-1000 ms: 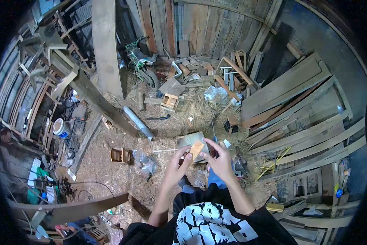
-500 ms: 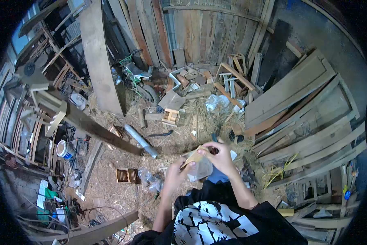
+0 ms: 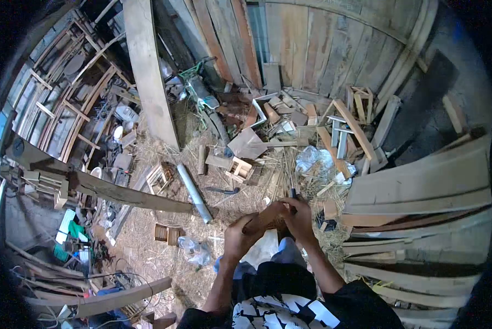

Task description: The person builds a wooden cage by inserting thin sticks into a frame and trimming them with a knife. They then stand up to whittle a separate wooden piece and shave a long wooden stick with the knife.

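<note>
Half a second ago the small wooden piece (image 3: 263, 218) showed more of its pale flat face. Now it is turned nearly edge-on and reads as a narrow brown strip slanting up from lower left to upper right. The two hands have drawn closer together over it. The view has also swung, so the stacked planks (image 3: 421, 183) fill more of the right side and the plank wall (image 3: 312, 49) stands higher in the frame.

The left hand (image 3: 238, 237) is closed around the lower end of the piece, with its fingers wrapped under it. The right hand (image 3: 302, 219) is curled over the upper end, thumb and fingers pinching it from above. Both hands grip the same piece, held in the air in front of the person's chest and above the knees, well off the straw-covered floor (image 3: 164, 263).

A pale, translucent sheet (image 3: 262, 249) hangs just below the hands and touches the underside of the piece. A thin dark tip (image 3: 293, 193) sticks up just above the right hand; I cannot tell what it belongs to.

On the floor beyond the hands lie a grey pipe (image 3: 194, 192), a small slatted crate (image 3: 166, 233), a little open wooden box (image 3: 239, 169) and a crumpled plastic bag (image 3: 196, 253).
</note>
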The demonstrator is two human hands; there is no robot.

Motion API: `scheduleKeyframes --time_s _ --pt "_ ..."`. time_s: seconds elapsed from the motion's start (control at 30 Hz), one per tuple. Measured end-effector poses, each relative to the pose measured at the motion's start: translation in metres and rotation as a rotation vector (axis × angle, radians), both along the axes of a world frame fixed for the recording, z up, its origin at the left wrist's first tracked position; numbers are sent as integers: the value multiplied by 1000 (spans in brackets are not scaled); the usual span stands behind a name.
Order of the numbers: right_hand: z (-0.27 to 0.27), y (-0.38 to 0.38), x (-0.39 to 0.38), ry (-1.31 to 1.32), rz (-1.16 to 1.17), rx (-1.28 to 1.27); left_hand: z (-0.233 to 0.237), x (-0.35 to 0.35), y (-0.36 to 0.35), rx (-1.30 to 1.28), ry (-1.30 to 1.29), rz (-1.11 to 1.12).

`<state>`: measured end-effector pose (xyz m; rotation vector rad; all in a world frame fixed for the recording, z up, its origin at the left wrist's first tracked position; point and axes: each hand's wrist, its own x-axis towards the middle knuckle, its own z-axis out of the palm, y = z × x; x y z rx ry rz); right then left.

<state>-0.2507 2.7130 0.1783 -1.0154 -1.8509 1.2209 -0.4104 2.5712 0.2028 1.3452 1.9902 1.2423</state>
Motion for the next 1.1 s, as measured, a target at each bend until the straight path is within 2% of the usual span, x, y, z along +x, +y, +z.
scheduleKeyframes --time_s 0.03,0.1,0.13,0.2,0.27,0.33,0.37,0.43,0.53,0.57,0.67,0.7,0.8,0.87,0.93,0.97,1.07,1.1 --pt "1 14 -1 -62 2 -15 2 -1 12 -12 11 14" --pt "6 36 -4 -83 -6 -25 8 -6 39 7 382 -28" --pt "5 45 -5 -124 -26 -25 8 -6 50 -5 388 -23" --pt "-7 57 -8 -86 -22 -94 7 -2 69 -172 99 49" --pt "-21 70 -14 -33 -65 32 1 -6 85 -227 84 52" --pt "-26 82 -17 -48 -83 45 -25 -16 96 -126 292 6" --pt "-29 89 -20 -66 -91 71 -38 -22 103 -129 293 -7" --pt "-37 99 -27 -89 -104 55 -62 -34 114 -236 79 -33" --pt "-62 116 -39 -160 -112 38 -104 -54 136 -158 49 -116" --pt "-76 119 -47 -193 -110 24 -132 -63 139 -164 -100 -116" --pt "-141 130 -69 -186 -143 47 -204 -96 159 -156 -27 -210" --pt "-174 134 -76 -232 -132 81 -226 -106 170 -177 63 -242" --pt "-294 142 -104 -310 -159 121 -326 -131 187 -163 -116 -181" --pt "-367 145 -124 -319 -145 120 -389 -149 198 -168 -113 -175" --pt "-429 141 -143 -311 -149 102 -464 -165 194 -154 65 -213" --pt "-456 139 -150 -311 -154 88 -509 -170 190 -106 31 -231" --pt "-534 128 -155 -310 -146 87 -568 -172 187 -123 18 -200" --pt "-543 128 -155 -357 -111 47 -596 -182 184 -52 125 -318"
